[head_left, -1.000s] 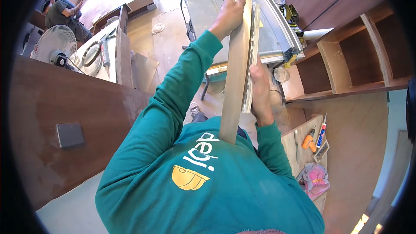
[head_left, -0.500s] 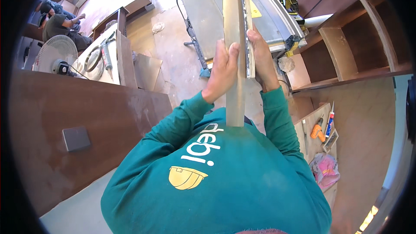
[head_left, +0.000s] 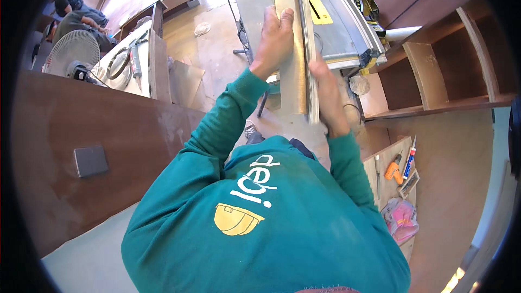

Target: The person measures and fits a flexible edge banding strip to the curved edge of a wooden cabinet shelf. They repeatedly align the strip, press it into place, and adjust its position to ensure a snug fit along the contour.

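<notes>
A long, narrow pale board (head_left: 291, 84) points away from me, one end toward my chest. My left hand (head_left: 274, 39) is closed around its left side, thumb on top. Against the board's right edge lies a flat, straight strip (head_left: 310, 49) with a pale and dark layered edge. My right hand (head_left: 328, 93), smeared by motion, is wrapped around the strip's right side near its close end. Both pieces are held up in the air. Beyond them stands a grey-topped table saw (head_left: 343, 40) with a yellow insert plate (head_left: 317, 8).
A brown panel (head_left: 125, 130) rises at my left, with a fan (head_left: 72, 57) and a caulking gun (head_left: 134, 66) behind it. Open shelving (head_left: 429, 73) stands right. An orange drill (head_left: 393, 170) and a sealant tube (head_left: 410, 163) lie on a board. A person (head_left: 81, 19) sits far left.
My right hand has slid the strip toward me along the board's edge. The board and my left hand have shifted away from my chest, and its close end now hangs farther from me.
</notes>
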Motion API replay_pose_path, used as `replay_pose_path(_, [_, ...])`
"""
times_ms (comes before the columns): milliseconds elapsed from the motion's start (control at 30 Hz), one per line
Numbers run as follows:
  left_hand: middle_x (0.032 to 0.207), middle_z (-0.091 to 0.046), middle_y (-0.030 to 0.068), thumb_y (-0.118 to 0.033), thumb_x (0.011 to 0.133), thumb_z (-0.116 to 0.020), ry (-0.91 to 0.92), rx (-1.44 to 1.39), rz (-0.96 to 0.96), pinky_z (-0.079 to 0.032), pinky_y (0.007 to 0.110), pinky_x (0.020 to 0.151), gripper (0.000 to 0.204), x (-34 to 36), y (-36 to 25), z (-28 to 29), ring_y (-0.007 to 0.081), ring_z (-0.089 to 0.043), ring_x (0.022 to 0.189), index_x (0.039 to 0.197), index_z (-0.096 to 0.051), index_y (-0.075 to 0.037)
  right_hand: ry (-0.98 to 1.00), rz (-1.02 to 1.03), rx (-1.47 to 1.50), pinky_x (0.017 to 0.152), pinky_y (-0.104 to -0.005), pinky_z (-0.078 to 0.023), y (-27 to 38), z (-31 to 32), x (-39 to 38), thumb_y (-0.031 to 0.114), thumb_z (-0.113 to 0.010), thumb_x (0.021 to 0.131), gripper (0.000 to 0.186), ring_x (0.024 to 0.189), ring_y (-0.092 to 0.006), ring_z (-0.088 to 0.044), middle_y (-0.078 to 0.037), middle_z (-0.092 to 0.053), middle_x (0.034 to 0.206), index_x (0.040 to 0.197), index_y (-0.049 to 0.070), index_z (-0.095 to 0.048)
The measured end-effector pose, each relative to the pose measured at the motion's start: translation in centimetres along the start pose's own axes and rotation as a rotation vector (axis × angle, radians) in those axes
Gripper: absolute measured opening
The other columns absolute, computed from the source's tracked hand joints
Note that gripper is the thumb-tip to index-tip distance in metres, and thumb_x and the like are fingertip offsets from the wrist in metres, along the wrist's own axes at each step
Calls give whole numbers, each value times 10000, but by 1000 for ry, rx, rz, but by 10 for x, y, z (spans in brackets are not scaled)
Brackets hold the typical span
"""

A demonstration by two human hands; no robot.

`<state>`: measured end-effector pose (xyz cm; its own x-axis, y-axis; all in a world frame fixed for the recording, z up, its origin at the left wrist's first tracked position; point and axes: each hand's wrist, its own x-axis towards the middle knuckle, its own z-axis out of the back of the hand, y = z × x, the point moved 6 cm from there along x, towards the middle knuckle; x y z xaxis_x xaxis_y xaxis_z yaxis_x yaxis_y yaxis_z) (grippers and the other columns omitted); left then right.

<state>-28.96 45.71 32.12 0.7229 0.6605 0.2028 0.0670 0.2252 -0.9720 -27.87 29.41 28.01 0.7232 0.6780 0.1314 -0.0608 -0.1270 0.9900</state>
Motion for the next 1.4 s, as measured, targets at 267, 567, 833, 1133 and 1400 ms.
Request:
replay_pose_path(267, [1072, -650, 248, -317, 1088, -501, -60, -71, 2, -501, 450, 893, 383, 46, 27, 0, 327, -642, 1009, 1176, -506, 55, 34, -75, 26, 1107, -298, -392, -1, 3, 8, 401, -482, 1040, 782, 1371, -215, -472, -194, -423, 1581, 1592, -97, -241])
replay_pose_path(567, [1097, -650, 227, -314, 1090, -485, -43, -30, 7, -509, 433, 886, 387, 41, 13, 1, 299, -641, 1004, 1213, -499, 53, 14, -170, 70, 780, -284, -534, 0, 2, -20, 421, -483, 1030, 760, 1118, -146, -558, -122, -539, 1433, 1629, 9, -261])
replay_pose_path(833, [1114, -653, 262, -318, 1083, -492, -35, -33, 32, -500, 472, 914, 395, 46, 9, 2, 347, -650, 1033, 1223, -493, 51, 62, -221, 44, 784, -276, -524, 3, -1, -43, 441, -479, 1041, 782, 1076, -126, -532, -100, -562, 1353, 1636, 3, -222])
replay_pose_path(1133, [1111, -650, 272, -314, 1081, -497, -54, 65, -20, -500, 467, 917, 399, 23, 14, 9, 364, -650, 1042, 1230, -495, 56, 38, -225, 108, 783, -281, -533, 3, -10, -43, 449, -505, 1044, 790, 1121, -143, -536, -140, -508, 1471, 1624, -18, -239])
replay_pose_path(1400, [1152, -643, 289, -318, 1074, -506, -96, -3, -15, -489, 471, 947, 406, 32, 25, 15, 397, -643, 1070, 1230, -502, 57, 95, -177, -16, 838, -271, -521, 7, -8, -87, 434, -486, 1043, 803, 1108, -173, -549, -174, -467, 1517, 1625, -38, -197])
